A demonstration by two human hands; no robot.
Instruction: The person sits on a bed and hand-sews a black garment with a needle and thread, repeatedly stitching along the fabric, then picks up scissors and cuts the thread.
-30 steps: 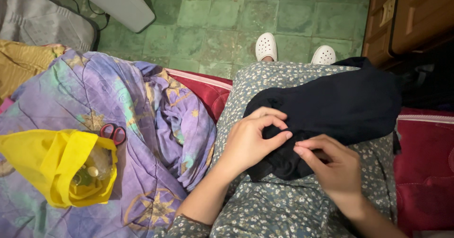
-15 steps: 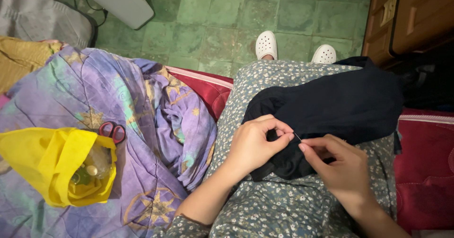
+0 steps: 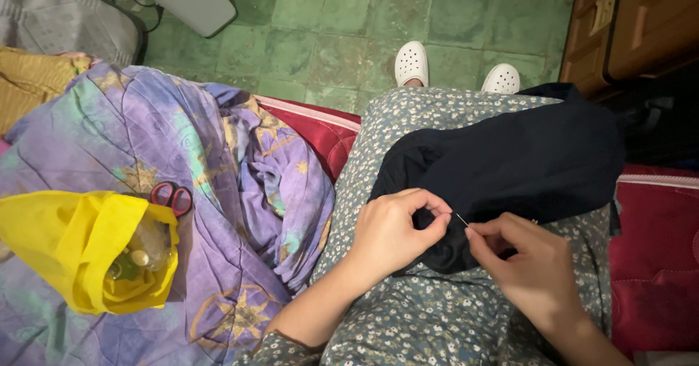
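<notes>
Head view, left to right. Far left: yellow bag (image 3: pixel 69 246) on the purple patterned blanket (image 3: pixel 218 162), mouth open, small bottles inside; red-handled scissors (image 3: pixel 173 197) lie touching its upper edge. Red cushion edge (image 3: pixel 320 137) shows between blanket and my lap.

My left hand (image 3: pixel 389 231) rests on my lap over the near edge of the dark cloth (image 3: pixel 510 166). Thumb and forefinger are pressed together, pinching a fold of the cloth; the other fingers curl under.

Needle (image 3: pixel 461 219): thin and pale, it bridges the short gap between the two hands, just above the cloth's lower edge. Its left end meets my left fingertips.

My right hand (image 3: pixel 528 264) is just beside the left, thumb and forefinger closed on the needle's right end, remaining fingers loosely bent. I cannot tell whether thread trails from it.

The dark cloth spreads from under both hands up and to the right across my floral dress (image 3: pixel 437 322). White shoes (image 3: pixel 411 62) are on the green tile floor (image 3: pixel 342 24) beyond my knees. Wooden cabinet (image 3: pixel 641 24) at far right.
</notes>
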